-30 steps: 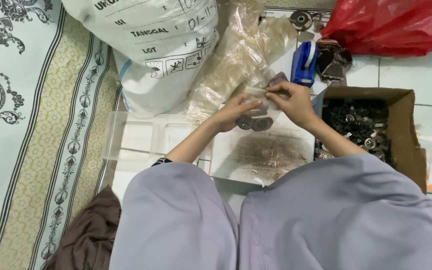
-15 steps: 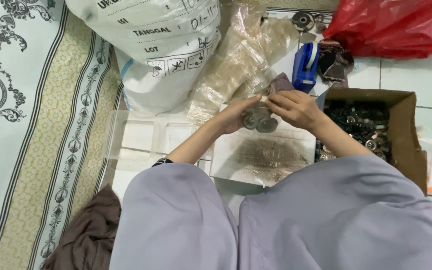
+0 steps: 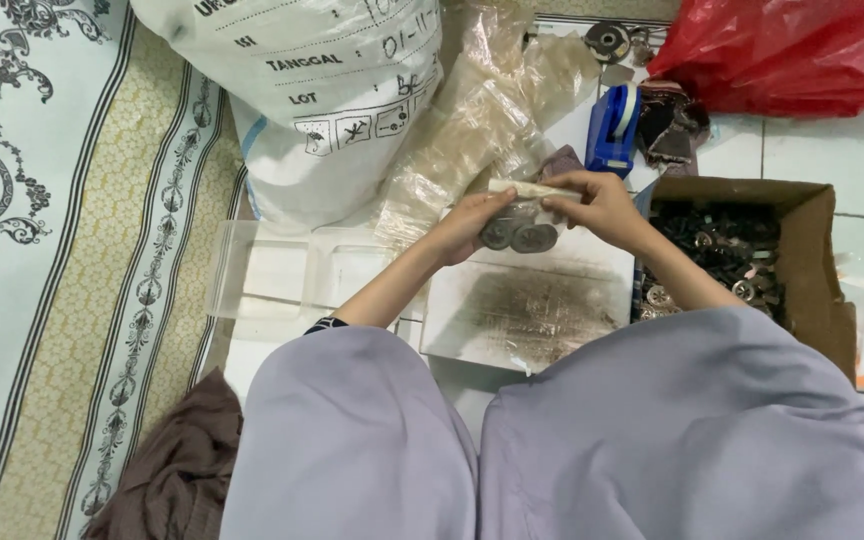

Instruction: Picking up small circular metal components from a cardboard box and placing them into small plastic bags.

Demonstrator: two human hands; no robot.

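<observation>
— Small clear bag, is that what both hands are working on?

— Yes. It is hanging between them, a see-through plastic pouch with two round grey metal discs showing through its lower part. Its top edge is folded into a pale strip running left to right, so the long axis is lying across the view, with the weighted end sagging toward the person.

— Where is it sitting?

— Not sitting; it is being held up just above a white tray with a dark smudged bottom, which is lying on the tiled floor in front of the grey-clad knees.

— And the fingers?

— The left hand is gripping the left end, fingers curled and closed on the bag. The right hand is pinching the folded strip at the right end, fingers pressed together on it.

— What is lying around?

— Right of the tray, a cardboard box holding dark metal parts. Left, a clear plastic container. Farther off, a blue tape dispenser, crumpled clear plastic bags, a big white sack and a red plastic bag.
</observation>
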